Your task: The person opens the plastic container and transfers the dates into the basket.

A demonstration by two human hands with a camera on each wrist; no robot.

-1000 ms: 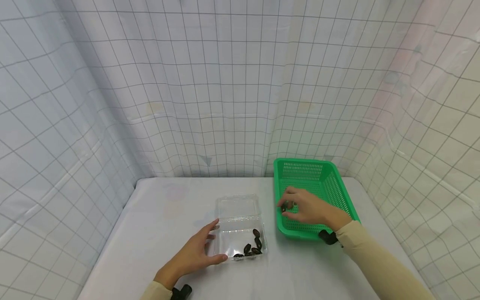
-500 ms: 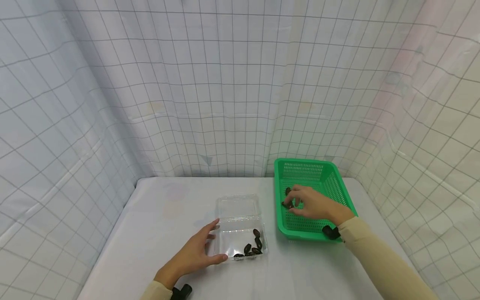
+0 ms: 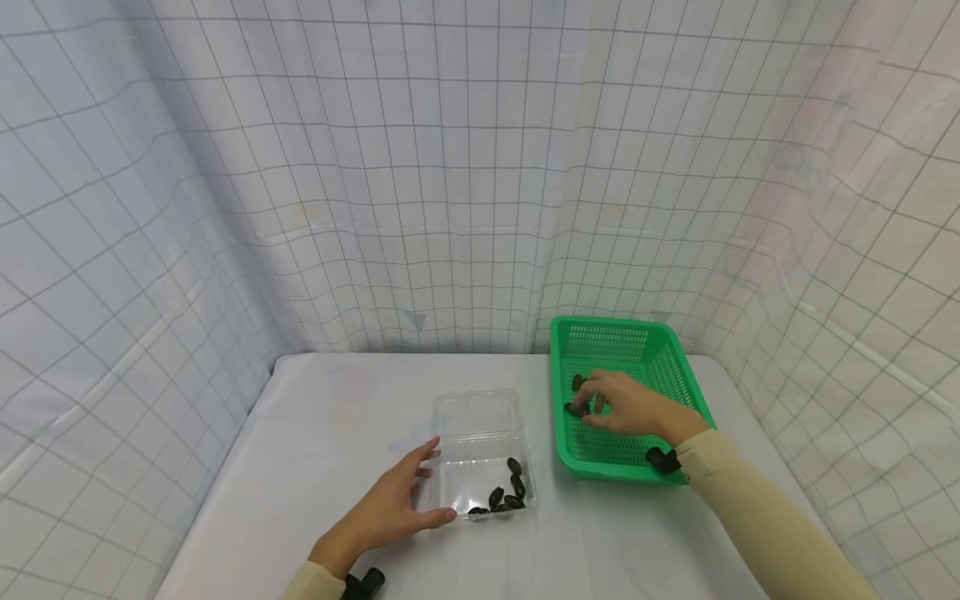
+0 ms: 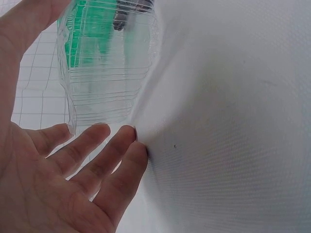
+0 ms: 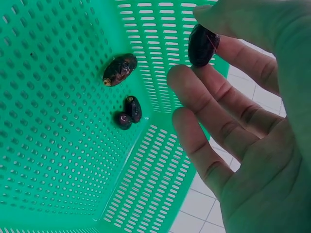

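Observation:
My right hand (image 3: 628, 405) is inside the green basket (image 3: 600, 471), pinching a dark brown date (image 5: 201, 46) between thumb and fingers. Below it on the basket's perforated floor lie another date (image 5: 120, 70) and two smaller-looking ones, a date (image 5: 133, 108) touching a date (image 5: 123, 121). My left hand (image 3: 390, 504) rests by the left side of a clear plastic clamshell box (image 3: 465, 471), thumb and fingers spread along its edge. Several dates (image 3: 517, 486) lie in the box's near right part. In the left wrist view the fingers look nearly straight against the clear wall.
The box's lid (image 3: 476, 412) lies folded back, away from the person. A white cloth covers the table (image 3: 330, 425). White grid-patterned curtains (image 3: 442, 208) enclose the back and both sides. The basket stands to the right of the box.
My right hand has shifted slightly back and right within the basket, uncovering a date near its left wall. My left hand and the box stay as they were.

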